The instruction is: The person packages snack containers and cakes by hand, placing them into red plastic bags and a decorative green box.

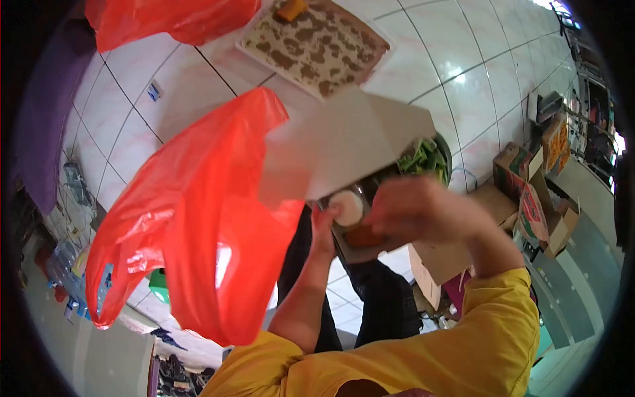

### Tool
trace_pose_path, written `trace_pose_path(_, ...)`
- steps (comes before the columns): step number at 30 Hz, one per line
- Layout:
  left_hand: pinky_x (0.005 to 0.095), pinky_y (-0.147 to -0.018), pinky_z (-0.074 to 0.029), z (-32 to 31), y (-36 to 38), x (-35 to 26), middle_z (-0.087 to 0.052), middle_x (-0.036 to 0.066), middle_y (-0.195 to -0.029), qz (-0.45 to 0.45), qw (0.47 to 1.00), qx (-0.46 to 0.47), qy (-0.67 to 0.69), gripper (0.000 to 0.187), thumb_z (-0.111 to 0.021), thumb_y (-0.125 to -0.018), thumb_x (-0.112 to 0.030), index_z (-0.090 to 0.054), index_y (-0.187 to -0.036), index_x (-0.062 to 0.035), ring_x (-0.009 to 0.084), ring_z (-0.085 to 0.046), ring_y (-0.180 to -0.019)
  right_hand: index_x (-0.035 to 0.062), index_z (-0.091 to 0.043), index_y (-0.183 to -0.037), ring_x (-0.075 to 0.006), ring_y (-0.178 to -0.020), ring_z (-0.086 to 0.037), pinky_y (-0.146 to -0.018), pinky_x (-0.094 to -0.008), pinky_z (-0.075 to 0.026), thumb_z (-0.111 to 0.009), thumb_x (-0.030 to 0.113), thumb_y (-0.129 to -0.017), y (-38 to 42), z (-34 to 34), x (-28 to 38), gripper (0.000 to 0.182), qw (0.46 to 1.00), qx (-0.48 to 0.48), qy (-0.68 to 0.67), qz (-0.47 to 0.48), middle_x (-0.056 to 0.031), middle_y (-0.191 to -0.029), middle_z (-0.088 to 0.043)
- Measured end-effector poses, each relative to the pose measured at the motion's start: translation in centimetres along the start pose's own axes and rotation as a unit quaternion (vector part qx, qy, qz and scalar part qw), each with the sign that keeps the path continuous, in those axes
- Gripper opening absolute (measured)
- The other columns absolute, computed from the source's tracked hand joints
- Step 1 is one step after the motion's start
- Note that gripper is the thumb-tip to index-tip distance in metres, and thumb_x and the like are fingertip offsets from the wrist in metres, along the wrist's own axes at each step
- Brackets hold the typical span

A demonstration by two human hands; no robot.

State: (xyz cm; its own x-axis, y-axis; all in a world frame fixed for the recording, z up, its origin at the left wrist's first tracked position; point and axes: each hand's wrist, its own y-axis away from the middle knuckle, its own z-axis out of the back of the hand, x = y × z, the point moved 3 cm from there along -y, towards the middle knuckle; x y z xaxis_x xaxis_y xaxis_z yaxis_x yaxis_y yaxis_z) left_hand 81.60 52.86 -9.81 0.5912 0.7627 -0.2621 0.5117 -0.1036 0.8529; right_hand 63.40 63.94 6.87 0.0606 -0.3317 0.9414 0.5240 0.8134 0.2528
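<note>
A paper food box (360,249) with its lid (344,142) folded up is held above my legs. Inside it sit a round white item (346,207) and an orange-brown piece (362,236). My left hand (323,230) is closed on the box's left edge, its thumb by the white item. My right hand (415,210) reaches over the box's right side, smeared by motion. Its fingertips point down into the box, and whether they grip anything is hidden. The lid is blurred too.
A large red plastic bag (198,218) stands left of the box, near my left arm. Beyond lies a tray (317,43) with one orange piece (292,9). Green leaves (426,159) fill a bowl behind the box. Cardboard boxes (536,198) stand at right.
</note>
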Motion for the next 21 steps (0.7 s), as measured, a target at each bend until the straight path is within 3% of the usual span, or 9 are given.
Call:
trace_pose_path(3, 0.0273, -0.084, -0.04, -3.1, 1.2, -1.1, -0.051, 0.008, -0.106, 0.018, 0.997, -0.013, -0.076, 0.057, -0.058, -0.067, -0.007, -0.038, -0.12, -0.0022, 0.0164, -0.05, -0.097, 0.0049, -0.062, -0.093, -0.0082, -0.065, -0.057, -0.062, -0.0249, -0.045, -0.059, 0.016, -0.077, -7.4, 8.1, -4.2, 0.019, 0.969, -0.233, -0.033, -0.073, -0.0066, -0.076, -0.062)
trace_pose_path(5, 0.0268, -0.086, -0.037, -3.4, 1.3, 0.1, -0.049, 0.008, -0.109, 0.049, 0.992, 0.025, -0.116, 0.059, -0.059, -0.067, -0.007, -0.037, -0.122, -0.0018, 0.0163, -0.046, -0.102, 0.0092, -0.061, -0.098, -0.0213, -0.073, -0.061, -0.068, -0.032, -0.047, -0.056, 0.02, -0.078, -14.3, 12.3, -10.3, 0.024, 0.938, -0.291, 0.182, -0.049, -0.0091, -0.081, -0.063)
trace_pose_path(8, 0.0273, -0.09, -0.034, -4.0, 1.3, 0.4, -0.048, 0.008, -0.112, 0.077, 0.98, 0.116, -0.141, 0.062, -0.058, -0.066, -0.006, -0.036, -0.124, -0.0011, 0.0169, -0.044, -0.105, 0.011, -0.056, -0.108, -0.0269, -0.091, -0.056, -0.078, -0.0377, -0.045, -0.054, 0.016, -0.078, -23.1, 14.4, -19.8, 0.031, 0.891, -0.208, 0.389, -0.105, -0.0087, -0.1, -0.06)
trace_pose_path(10, 0.0274, -0.09, -0.034, -4.6, 1.7, -0.4, -0.048, 0.008, -0.114, 0.092, 0.978, 0.114, -0.15, 0.063, -0.058, -0.068, -0.007, -0.035, -0.126, -0.0015, 0.0163, -0.044, -0.106, 0.0112, -0.053, -0.113, -0.028, -0.095, -0.055, -0.08, -0.0403, -0.044, -0.054, 0.013, -0.077, -26.6, 14.1, -25.3, 0.036, 0.878, -0.182, 0.423, -0.133, -0.0078, -0.105, -0.058)
trace_pose_path(12, 0.0276, -0.091, -0.034, -3.5, 1.8, 1.1, -0.047, 0.009, -0.116, 0.091, 0.977, 0.133, -0.141, 0.064, -0.058, -0.07, -0.008, -0.032, -0.127, -0.0016, 0.0158, -0.043, -0.107, 0.0163, -0.043, -0.123, -0.0268, -0.107, -0.048, -0.085, -0.043, -0.041, -0.052, 0.01, -0.077, -29.1, 13.2, -29.6, 0.047, 0.795, -0.175, 0.541, -0.21, -0.0066, -0.114, -0.054)
trace_pose_path(13, 0.0274, -0.091, -0.033, -3.6, 2.1, 0.9, -0.046, 0.009, -0.118, 0.105, 0.975, 0.115, -0.157, 0.064, -0.059, -0.072, -0.011, -0.03, -0.128, -0.0015, 0.0158, -0.043, -0.107, 0.0193, -0.038, -0.125, -0.0263, -0.115, -0.04, -0.088, -0.0462, -0.038, -0.052, 0.01, -0.078, -30.0, 12.6, -28.9, 0.05, 0.801, -0.118, 0.521, -0.27, -0.0046, -0.126, -0.043)
trace_pose_path(17, 0.0272, -0.091, -0.033, -2.8, 2.3, 1.6, -0.045, 0.009, -0.117, 0.08, 0.976, 0.15, -0.138, 0.065, -0.059, -0.073, -0.01, -0.027, -0.129, -0.0013, 0.0146, -0.041, -0.108, 0.0194, -0.039, -0.124, -0.0259, -0.117, -0.037, -0.088, -0.0461, -0.038, -0.052, 0.014, -0.08, -32.6, 10.6, -31.5, 0.046, 0.773, -0.174, 0.587, -0.168, -0.0038, -0.128, -0.039)
trace_pose_path(19, 0.0274, -0.092, -0.032, -2.9, 2.4, 0.8, -0.044, 0.009, -0.116, 0.151, 0.95, 0.181, -0.202, 0.063, -0.059, -0.072, -0.01, -0.029, -0.127, 0.0001, 0.0144, -0.04, -0.108, 0.0208, -0.04, -0.125, -0.0243, -0.117, -0.037, -0.09, -0.0435, -0.036, -0.051, 0.017, -0.084, -32.2, 9.7, -31.8, 0.043, 0.776, -0.217, 0.543, -0.235, -0.0049, -0.121, -0.044)
trace_pose_path(21, 0.0275, -0.092, -0.031, -3.2, 2.0, 0.0, -0.044, 0.009, -0.116, 0.128, 0.953, 0.189, -0.197, 0.062, -0.059, -0.072, -0.01, -0.029, -0.126, 0.0008, 0.0149, -0.04, -0.108, 0.0183, -0.042, -0.122, -0.0248, -0.117, -0.036, -0.089, -0.0445, -0.036, -0.052, 0.018, -0.083, -31.3, 8.9, -31.8, 0.04, 0.763, -0.174, 0.556, -0.28, -0.0056, -0.122, -0.042)
